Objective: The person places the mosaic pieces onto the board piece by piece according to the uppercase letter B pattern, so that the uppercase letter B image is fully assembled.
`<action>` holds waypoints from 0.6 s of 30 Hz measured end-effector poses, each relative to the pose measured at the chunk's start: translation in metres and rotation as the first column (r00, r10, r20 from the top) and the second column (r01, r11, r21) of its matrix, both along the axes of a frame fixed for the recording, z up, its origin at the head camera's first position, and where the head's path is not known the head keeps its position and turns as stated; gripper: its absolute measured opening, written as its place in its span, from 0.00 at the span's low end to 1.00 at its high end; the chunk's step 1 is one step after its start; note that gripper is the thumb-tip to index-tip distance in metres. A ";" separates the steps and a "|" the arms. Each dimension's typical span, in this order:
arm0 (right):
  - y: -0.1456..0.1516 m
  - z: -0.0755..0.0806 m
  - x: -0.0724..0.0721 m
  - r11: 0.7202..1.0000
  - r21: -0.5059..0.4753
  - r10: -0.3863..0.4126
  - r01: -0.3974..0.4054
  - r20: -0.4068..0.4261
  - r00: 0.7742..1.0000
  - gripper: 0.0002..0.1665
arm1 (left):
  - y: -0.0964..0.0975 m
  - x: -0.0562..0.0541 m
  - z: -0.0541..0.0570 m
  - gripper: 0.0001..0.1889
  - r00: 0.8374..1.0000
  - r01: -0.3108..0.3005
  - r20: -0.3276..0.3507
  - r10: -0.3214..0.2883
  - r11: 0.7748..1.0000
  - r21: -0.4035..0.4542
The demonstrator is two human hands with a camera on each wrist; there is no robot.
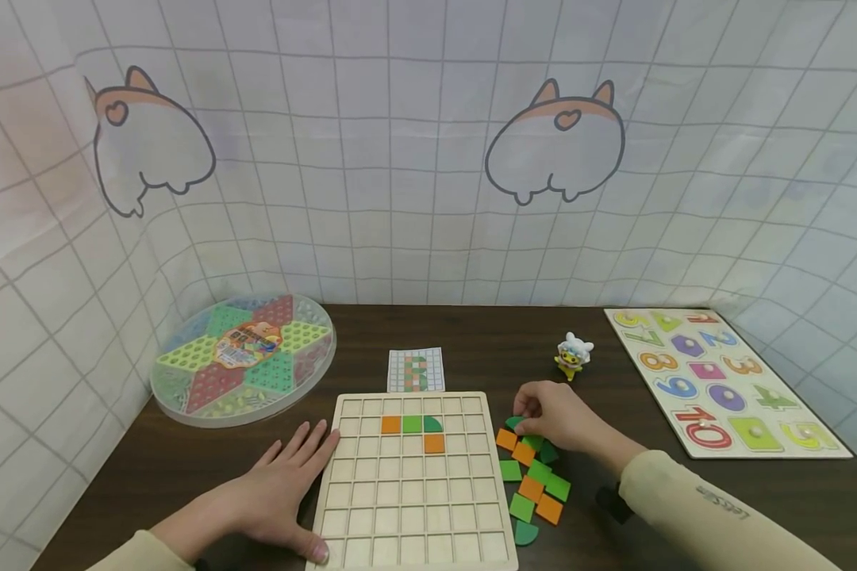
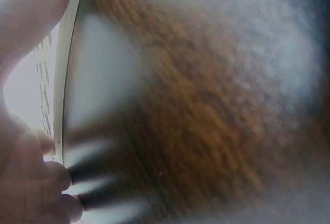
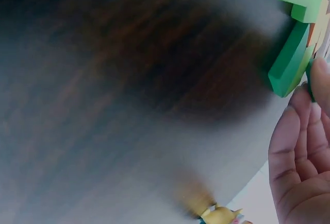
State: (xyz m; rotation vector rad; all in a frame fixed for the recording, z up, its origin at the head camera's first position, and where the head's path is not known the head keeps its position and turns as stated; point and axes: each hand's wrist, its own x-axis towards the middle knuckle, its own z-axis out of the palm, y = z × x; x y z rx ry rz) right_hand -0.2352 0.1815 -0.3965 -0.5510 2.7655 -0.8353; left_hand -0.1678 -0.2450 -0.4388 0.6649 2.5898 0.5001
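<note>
A pale wooden grid board [image 1: 412,495] lies before me. One of its upper rows holds an orange square [image 1: 390,425], a light green square [image 1: 412,424] and a dark green rounded tile [image 1: 432,424]; another orange square [image 1: 434,443] sits just below the rounded one. My left hand [image 1: 282,484] rests along the board's left edge, fingers spread and thumb on the near corner. To the right of the board, my right hand [image 1: 557,414] pinches a dark green tile [image 3: 310,80] between thumb and fingers, over a pile of loose orange and green tiles [image 1: 532,487].
Behind the board lies a small pattern card [image 1: 416,370]. A round Chinese checkers set [image 1: 246,357] stands at the back left. A small figurine [image 1: 573,354] stands beyond my right hand, and a number puzzle board [image 1: 724,385] lies at the right.
</note>
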 end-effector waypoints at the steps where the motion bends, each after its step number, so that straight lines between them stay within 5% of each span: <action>1: 0.000 0.000 0.000 1.000 -0.005 0.004 -0.004 0.001 1.000 0.07 | 0.000 0.000 0.000 0.75 1.000 -0.002 0.003 0.002 1.000 -0.003; 9: -0.005 0.005 0.007 0.991 -0.117 0.065 -0.066 -0.020 0.998 0.07 | 0.001 0.000 0.000 0.76 1.000 -0.010 -0.011 0.010 1.000 -0.023; 18: -0.023 0.008 0.018 0.949 -0.314 0.017 0.017 0.105 0.994 0.13 | 0.001 0.000 0.001 0.76 1.000 -0.014 0.002 0.014 1.000 -0.015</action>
